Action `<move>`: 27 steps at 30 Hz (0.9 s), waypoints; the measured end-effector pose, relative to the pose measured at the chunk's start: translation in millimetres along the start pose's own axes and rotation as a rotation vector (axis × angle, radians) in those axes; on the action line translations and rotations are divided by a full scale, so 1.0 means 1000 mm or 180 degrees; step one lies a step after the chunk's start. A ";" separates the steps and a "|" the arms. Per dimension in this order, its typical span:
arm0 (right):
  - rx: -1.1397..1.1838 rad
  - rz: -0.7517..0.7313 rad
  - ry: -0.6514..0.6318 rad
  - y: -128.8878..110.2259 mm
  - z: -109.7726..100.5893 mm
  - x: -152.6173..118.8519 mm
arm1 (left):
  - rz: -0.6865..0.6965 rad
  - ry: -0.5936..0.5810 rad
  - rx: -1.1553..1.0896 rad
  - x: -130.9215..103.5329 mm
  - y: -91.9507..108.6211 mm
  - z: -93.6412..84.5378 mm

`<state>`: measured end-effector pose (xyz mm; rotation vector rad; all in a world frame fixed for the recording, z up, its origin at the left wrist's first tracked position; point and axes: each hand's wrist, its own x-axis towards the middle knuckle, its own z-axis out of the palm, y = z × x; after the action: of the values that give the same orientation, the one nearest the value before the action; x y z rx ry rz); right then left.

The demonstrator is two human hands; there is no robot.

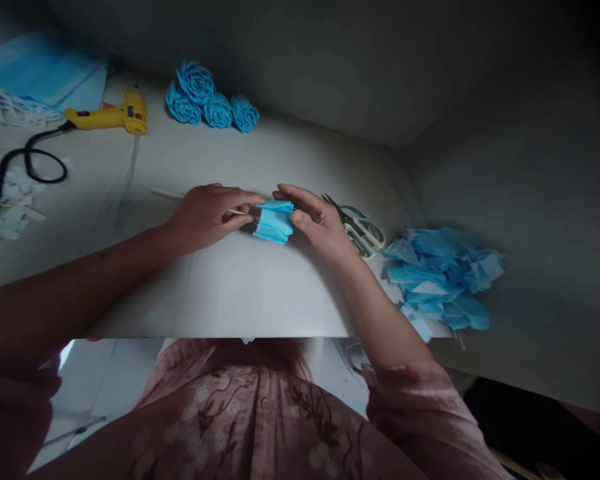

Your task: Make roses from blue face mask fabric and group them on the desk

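Note:
My left hand [207, 215] pinches a thin wooden stick [167, 194] that runs left across the table and meets a folded blue fabric piece [274, 223]. The fingers of my right hand [314, 218] curl over the right side of that blue piece and hold it against the stick's end. Both hands sit at the middle of the white table [230, 287], the fabric just above its surface.
Scissors [360, 227] lie right of my right hand. A heap of blue fabric scraps [443, 277] sits at the table's right edge. Three finished blue roses [210, 103] and a yellow glue gun [113, 117] with black cord lie at the back; white scraps [10, 207] far left.

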<state>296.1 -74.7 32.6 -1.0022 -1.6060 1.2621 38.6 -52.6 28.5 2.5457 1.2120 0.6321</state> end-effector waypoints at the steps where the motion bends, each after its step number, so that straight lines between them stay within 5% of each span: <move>1: -0.0038 -0.0049 0.0062 -0.002 0.000 -0.001 | -0.0001 -0.0028 0.0022 0.000 0.000 0.000; 14: -0.0852 -0.0587 0.0403 -0.005 0.000 -0.002 | 0.0024 0.0055 -0.0116 -0.002 -0.003 0.005; 27: -0.1013 -0.0728 0.0326 0.007 -0.005 0.004 | 0.0786 0.0042 0.0499 -0.003 -0.005 0.004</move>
<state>299.8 -68.7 27.1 -1.0213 -1.8180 0.8054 35.6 -51.9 22.1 2.8554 0.9945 0.6285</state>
